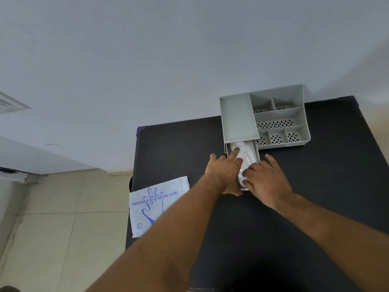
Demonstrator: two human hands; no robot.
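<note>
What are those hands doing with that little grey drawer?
A person is tucking a bundle of thin plastic gloves into the pulled-out drawer of a grey organizer on a black table. The left hand presses it down with a finger; the right hand pushes on the near end. The glove packet lies at the table's left edge.

Two hands in the middle of the frame: one left hand (224,172) and one right hand (266,180). One grey organiser (239,116) in the upper right, with seven open compartments: one large plain one, two small ones at its top, one long one across the middle, three small ones along its bottom. One drawer (257,153) below it. One bundle of clear gloves (245,152), too crumpled to count singly. One printed glove packet (147,209) at lower left. One black table (179,148)
</note>
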